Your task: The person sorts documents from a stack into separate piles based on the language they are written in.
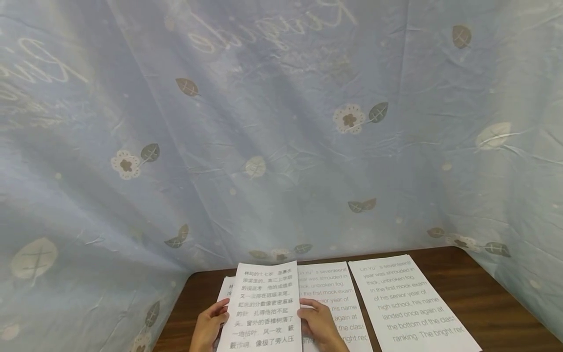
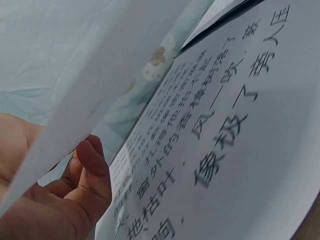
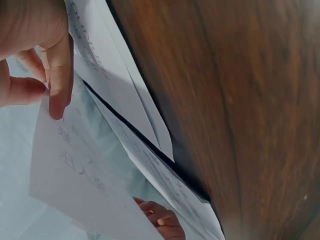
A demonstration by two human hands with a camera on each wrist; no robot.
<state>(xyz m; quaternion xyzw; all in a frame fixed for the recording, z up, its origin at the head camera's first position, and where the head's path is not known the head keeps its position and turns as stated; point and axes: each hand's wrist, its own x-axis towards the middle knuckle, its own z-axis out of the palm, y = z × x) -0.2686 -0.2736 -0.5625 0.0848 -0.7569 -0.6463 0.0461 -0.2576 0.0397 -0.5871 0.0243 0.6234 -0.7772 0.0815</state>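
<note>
A white paper sheet with printed Chinese text is raised above the table, facing the head camera. My left hand pinches its left edge, and my right hand pinches the right edge. Thumb and fingers of the left hand are on the sheet's edge in the left wrist view. Below the lifted sheet lies another Chinese-text page, mostly hidden in the head view. In the right wrist view the right hand grips a corner of the raised sheet.
Beside the raised sheet lie English-text pages, partly covered by the right hand. Farther right is another set of English-text pages. All rest on a dark brown wooden table. A pale blue curtain with leaves and flowers hangs behind.
</note>
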